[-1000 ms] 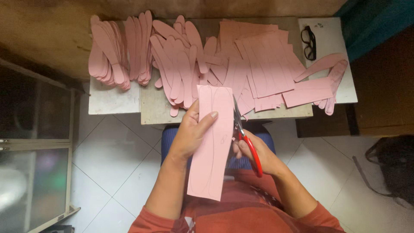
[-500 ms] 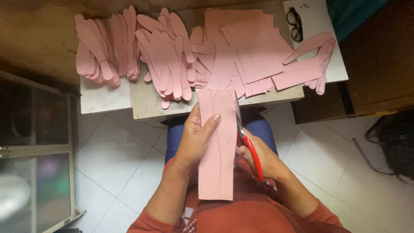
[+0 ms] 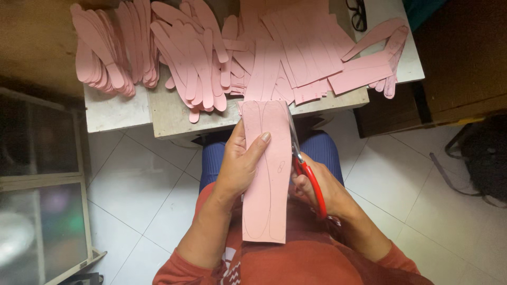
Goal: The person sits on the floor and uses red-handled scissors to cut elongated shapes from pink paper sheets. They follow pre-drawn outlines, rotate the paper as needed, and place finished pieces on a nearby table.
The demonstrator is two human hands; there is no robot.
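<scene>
My left hand (image 3: 238,164) grips a long pink sheet (image 3: 266,179) with insole outlines drawn on it, thumb on top, holding it upright over my lap. At the sheet's right edge, my right hand (image 3: 319,191) is closed on red-handled scissors (image 3: 306,171). Their blades run up along that edge toward the table. My right palm is partly hidden behind the sheet.
A low table (image 3: 174,113) ahead carries piles of cut pink insole shapes (image 3: 190,53) on the left and uncut pink strips (image 3: 311,47) on the right. Black glasses (image 3: 358,11) lie at the far right. A dark bag (image 3: 483,158) sits on the tiled floor at right.
The view has tilted down, so the table sits higher in frame. The sheet and both hands keep the same grip; the scissors stay along the right edge.
</scene>
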